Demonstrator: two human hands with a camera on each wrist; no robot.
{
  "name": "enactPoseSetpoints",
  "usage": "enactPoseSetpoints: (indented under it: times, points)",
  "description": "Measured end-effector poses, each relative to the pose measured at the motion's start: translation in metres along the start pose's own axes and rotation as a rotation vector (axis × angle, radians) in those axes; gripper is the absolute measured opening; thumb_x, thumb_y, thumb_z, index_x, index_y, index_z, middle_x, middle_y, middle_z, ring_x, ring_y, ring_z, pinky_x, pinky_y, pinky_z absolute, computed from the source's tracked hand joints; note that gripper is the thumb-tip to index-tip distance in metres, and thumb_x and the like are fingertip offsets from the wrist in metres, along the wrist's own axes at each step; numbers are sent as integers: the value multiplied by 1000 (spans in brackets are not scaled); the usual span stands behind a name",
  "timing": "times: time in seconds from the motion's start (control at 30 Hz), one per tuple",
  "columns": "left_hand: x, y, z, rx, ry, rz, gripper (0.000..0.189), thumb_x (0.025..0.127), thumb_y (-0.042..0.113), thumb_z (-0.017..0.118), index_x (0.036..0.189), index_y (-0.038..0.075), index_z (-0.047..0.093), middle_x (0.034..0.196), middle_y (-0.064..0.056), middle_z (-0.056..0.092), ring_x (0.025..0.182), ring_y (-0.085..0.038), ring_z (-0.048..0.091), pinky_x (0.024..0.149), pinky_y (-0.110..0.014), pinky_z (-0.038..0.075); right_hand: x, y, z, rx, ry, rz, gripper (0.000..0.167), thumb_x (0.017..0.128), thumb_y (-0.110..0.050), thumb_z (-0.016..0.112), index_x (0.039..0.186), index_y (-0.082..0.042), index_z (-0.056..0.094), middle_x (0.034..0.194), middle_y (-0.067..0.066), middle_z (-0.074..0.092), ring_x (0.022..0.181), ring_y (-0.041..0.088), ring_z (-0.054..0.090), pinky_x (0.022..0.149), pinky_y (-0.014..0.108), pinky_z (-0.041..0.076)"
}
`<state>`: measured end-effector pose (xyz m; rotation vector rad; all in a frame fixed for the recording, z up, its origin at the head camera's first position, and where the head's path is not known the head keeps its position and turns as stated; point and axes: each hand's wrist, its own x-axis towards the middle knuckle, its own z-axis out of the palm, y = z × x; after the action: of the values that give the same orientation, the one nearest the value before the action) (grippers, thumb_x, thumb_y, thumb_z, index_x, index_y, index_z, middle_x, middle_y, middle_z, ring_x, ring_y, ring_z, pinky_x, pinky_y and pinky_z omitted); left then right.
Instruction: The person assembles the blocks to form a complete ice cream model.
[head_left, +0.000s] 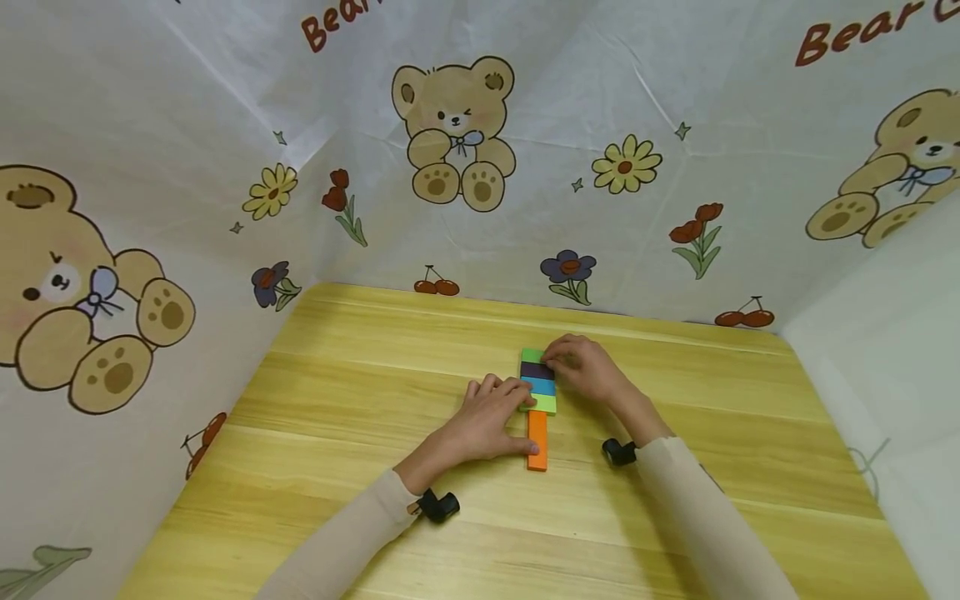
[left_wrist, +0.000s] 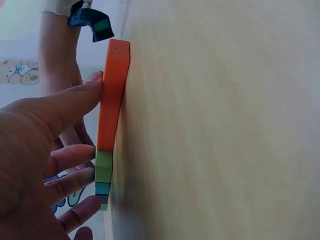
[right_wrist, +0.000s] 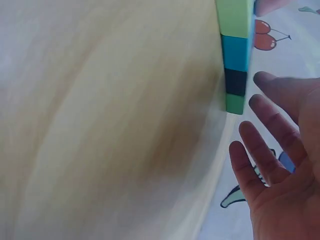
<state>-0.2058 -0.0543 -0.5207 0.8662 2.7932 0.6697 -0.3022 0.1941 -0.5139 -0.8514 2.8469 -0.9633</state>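
Observation:
Flat coloured blocks lie in a row on the wooden table. An orange block (head_left: 537, 437) stands lengthwise at the near end. Beyond it, crosswise and side by side, come a light green block (head_left: 547, 406), a blue block (head_left: 545, 387), a dark purple block (head_left: 533, 370) and a green block (head_left: 531, 355). My left hand (head_left: 483, 423) rests on the row from the left, thumb on the orange block and fingertips over the light green and blue ones. At the far right corner, my right hand (head_left: 591, 369) has its fingertips beside the dark and green blocks, fingers extended and apart in the right wrist view.
The wooden table (head_left: 337, 400) meets a white cloth wall (head_left: 525, 242) printed with bears, flowers and cherries at the back and sides. A small black camera (head_left: 438, 506) is strapped to the left wrist, another black camera (head_left: 618, 452) to the right.

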Motion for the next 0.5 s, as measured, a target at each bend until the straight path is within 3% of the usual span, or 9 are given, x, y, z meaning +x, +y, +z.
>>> enactPoseSetpoints:
  times: [0.23, 0.5]
  points:
    - [-1, -2, 0, -26, -8, 3, 67, 91, 64, 79, 144, 26, 62, 169, 2, 45, 133, -23, 41, 106, -44, 29, -13, -2, -13, 48, 17, 53, 17, 107, -22, 68, 115, -13, 81, 124, 7, 77, 123, 32, 68, 111, 57, 54]
    - [-1, -5, 0, -83, 21, 6, 55, 100, 59, 70, 144, 26, 62, 168, 2, 46, 138, -24, 40, 106, -44, 29, -27, 1, -26, 78, 22, 100, 27, 110, -27, 64, 120, -8, 80, 127, 10, 77, 124, 34, 68, 108, 60, 55]
